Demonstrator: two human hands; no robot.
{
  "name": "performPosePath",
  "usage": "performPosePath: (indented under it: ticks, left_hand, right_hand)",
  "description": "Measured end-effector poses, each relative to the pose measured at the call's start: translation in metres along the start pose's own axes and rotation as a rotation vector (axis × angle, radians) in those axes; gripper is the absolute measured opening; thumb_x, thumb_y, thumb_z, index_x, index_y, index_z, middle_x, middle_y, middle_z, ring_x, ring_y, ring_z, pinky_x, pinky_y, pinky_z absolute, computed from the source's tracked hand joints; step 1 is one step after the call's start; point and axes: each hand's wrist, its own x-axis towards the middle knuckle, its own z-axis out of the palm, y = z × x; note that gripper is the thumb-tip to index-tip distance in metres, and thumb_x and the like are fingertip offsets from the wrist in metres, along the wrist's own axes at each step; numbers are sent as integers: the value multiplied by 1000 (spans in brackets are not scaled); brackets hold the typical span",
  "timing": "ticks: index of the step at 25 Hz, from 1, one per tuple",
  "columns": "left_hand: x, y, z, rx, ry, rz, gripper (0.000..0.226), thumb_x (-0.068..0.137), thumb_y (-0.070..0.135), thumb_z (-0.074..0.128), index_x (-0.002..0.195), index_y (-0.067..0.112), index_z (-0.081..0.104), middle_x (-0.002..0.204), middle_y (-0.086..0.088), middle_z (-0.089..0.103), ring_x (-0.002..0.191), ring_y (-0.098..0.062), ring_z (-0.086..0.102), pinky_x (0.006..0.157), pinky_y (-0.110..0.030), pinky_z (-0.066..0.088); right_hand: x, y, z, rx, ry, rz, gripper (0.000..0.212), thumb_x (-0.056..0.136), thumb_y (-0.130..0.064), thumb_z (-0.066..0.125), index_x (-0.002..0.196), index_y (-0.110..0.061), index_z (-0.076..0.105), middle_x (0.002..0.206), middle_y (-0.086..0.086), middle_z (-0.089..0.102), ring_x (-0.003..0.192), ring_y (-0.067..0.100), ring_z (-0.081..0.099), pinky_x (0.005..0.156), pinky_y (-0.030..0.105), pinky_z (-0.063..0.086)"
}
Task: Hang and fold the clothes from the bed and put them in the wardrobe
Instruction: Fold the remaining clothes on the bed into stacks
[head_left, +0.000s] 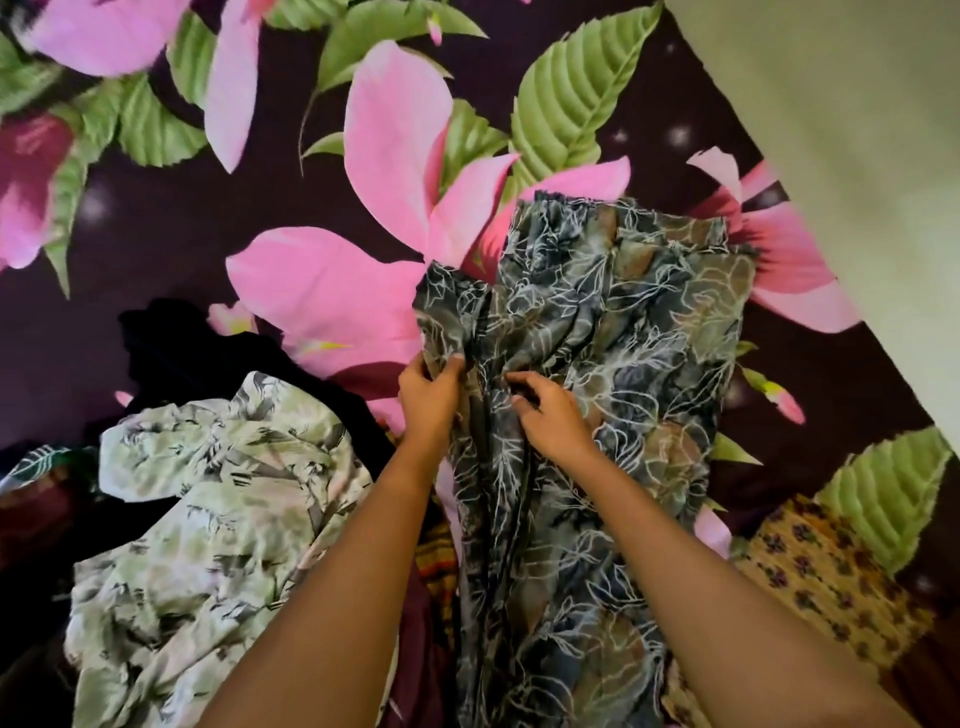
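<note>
Bed (171, 249): dark sheet, big pink flowers, green leaves. Grey leaf-print garment (597, 364): thin, creased, long axis from viewer toward far right. Pale printed shirt (208, 509) crumpled left. Left hand (428, 400) pinching garment's fold; right hand (550, 415) grip curled on cloth.

I see the grey leaf-print garment (597, 332) spread lengthwise on the floral bedsheet (332, 171). My left hand (428, 400) pinches a fold at its left edge; my right hand (553, 415) rests fingers-down beside it (thumb hidden). A pale printed shirt (208, 514) lies crumpled at left.
</note>
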Motion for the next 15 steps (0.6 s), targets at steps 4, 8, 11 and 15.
performPosePath:
  ticks: [4,8,11,15]
  left_hand:
    - [-39,13,30,193,46,412,30,99,23,42,105,1,60,95,-10,61,87,-16,49,74,-26,37]
    - [-89,-4,70,623,-494,802,50,94,44,30,131,20,54,127,-8,52,118,-20,43,99,-35,29]
    - [-106,-25,81,978,-817,657,62,87,57,21,137,31,46,150,-4,34,140,-19,22,112,-46,12]
    - [-105,-45,64,780,-586,893,47,89,32,37,122,8,61,121,-12,61,113,-25,55,93,-42,48]
  right_hand:
    - [-12,11,-8,398,254,-18,22,98,-13,49,116,-13,60,108,4,66,99,18,65,87,38,54]
    - [-40,37,-39,694,935,44,13,98,-4,45,104,-7,56,86,-2,62,70,1,62,67,23,52]
    - [-57,68,-55,603,1215,79,14,96,-6,45,103,-6,57,89,8,61,73,8,53,73,21,47]
    - [-60,74,-54,218,1157,-197,16,93,-2,48,102,6,58,103,11,52,86,9,50,79,12,43]
